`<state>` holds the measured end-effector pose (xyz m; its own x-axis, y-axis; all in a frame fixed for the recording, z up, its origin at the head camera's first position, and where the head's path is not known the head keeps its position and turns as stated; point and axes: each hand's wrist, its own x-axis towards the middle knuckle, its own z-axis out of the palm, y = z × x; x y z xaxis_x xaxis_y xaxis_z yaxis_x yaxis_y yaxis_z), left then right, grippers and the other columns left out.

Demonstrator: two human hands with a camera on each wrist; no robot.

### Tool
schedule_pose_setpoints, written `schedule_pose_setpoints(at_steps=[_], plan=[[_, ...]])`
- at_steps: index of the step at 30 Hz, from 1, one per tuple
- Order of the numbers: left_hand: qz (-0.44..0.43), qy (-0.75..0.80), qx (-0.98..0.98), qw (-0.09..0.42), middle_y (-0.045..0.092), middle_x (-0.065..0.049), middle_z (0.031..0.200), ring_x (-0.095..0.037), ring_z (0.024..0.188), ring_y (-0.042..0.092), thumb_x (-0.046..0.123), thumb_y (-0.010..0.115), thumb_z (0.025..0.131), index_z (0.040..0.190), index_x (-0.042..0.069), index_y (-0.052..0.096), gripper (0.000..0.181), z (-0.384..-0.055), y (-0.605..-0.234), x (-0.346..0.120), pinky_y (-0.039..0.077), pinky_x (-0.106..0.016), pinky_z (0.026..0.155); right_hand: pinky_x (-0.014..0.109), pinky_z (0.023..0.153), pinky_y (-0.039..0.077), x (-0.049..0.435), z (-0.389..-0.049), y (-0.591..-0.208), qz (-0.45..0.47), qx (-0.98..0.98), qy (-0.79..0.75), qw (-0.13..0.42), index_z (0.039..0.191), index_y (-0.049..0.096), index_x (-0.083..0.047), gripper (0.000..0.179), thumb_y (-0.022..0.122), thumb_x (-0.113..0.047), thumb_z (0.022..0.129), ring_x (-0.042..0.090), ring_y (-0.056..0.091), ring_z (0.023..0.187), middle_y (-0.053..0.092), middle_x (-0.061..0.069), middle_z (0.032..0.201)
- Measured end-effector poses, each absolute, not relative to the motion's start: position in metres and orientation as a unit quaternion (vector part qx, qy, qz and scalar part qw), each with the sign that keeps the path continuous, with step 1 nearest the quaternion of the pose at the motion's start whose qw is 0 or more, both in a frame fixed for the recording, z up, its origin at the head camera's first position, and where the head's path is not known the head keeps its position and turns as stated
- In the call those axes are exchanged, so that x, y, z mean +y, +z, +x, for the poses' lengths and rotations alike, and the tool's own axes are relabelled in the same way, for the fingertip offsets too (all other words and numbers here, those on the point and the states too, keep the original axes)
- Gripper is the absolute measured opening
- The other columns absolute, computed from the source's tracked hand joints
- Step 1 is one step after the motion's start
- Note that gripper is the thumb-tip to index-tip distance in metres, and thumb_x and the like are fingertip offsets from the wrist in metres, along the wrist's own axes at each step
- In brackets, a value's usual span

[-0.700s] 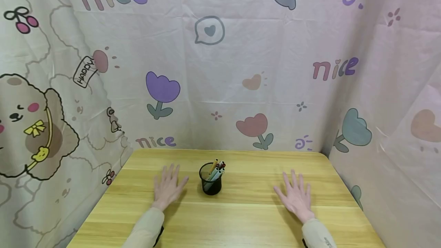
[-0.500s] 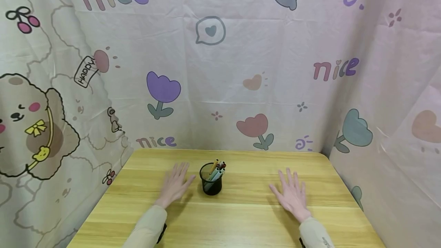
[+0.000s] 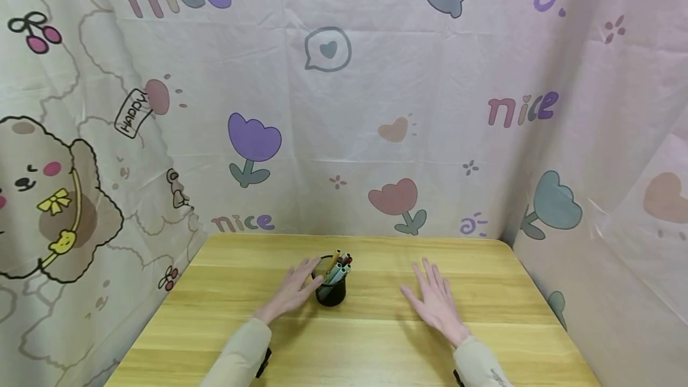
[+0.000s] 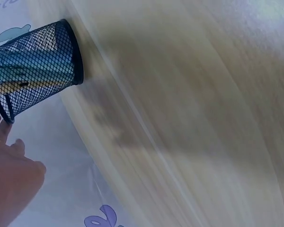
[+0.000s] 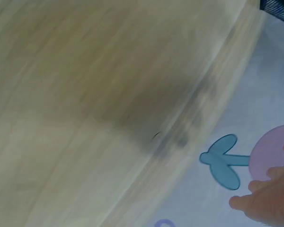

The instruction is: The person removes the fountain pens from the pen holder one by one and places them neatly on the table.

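Note:
A black mesh pen holder (image 3: 331, 297) stands upright on the table, with several pens (image 3: 340, 272) leaning in it. My left hand (image 3: 292, 292) is at its left side, fingers and thumb spread near the rim. In the left wrist view the fingertips of that hand (image 4: 14, 172) meet or overlap the rim of the mesh holder (image 4: 38, 64); whether they touch it I cannot tell. To the right of the holder, my right hand (image 3: 435, 303) hovers over the table with spread fingers, holding nothing. The right wrist view catches part of this hand (image 5: 270, 201) at the lower right.
The light wooden table (image 3: 376, 345) ends at a printed curtain (image 3: 344, 106) behind it, and more printed cloth (image 3: 618, 243) hangs along the right side. A corner of the pen holder (image 5: 280, 10) shows in the right wrist view.
My left hand has moved right, from the bare table to the side of the pen holder. My right hand has shifted left towards it. The holder has stayed in place.

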<state>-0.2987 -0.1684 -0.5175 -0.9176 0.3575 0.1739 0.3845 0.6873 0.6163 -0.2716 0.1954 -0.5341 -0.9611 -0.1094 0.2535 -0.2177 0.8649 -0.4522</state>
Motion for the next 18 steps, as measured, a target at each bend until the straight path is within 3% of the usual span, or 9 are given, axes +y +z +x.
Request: schedule_pose_setpoints(at_steps=[9,18], plan=[[-0.203,-0.377,-0.904,0.008,0.024,-0.021,0.166,-0.044,0.152,0.026,0.036,0.049,0.105,0.159,0.007,0.026,0.066,-0.298,-0.519,-0.167,0.018,-0.067,0.124,0.071,0.122,0.014,0.172,-0.268,-0.525,0.124,-0.946,0.276,0.120,0.158,0.032,-0.011,0.072,0.050,-0.051,0.101,0.047,0.017,0.154,0.016,0.021,0.168],[-0.199,-0.399,-0.895,0.027,0.033,-0.021,0.161,-0.047,0.145,0.037,0.034,0.058,0.102,0.155,0.004,0.036,0.065,-0.294,-0.517,-0.165,0.032,-0.069,0.117,0.070,0.123,0.012,0.161,-0.268,-0.524,0.135,-0.939,0.295,0.112,0.158,0.033,-0.012,0.070,0.051,-0.049,0.101,0.045,0.015,0.154,0.013,0.019,0.169]])
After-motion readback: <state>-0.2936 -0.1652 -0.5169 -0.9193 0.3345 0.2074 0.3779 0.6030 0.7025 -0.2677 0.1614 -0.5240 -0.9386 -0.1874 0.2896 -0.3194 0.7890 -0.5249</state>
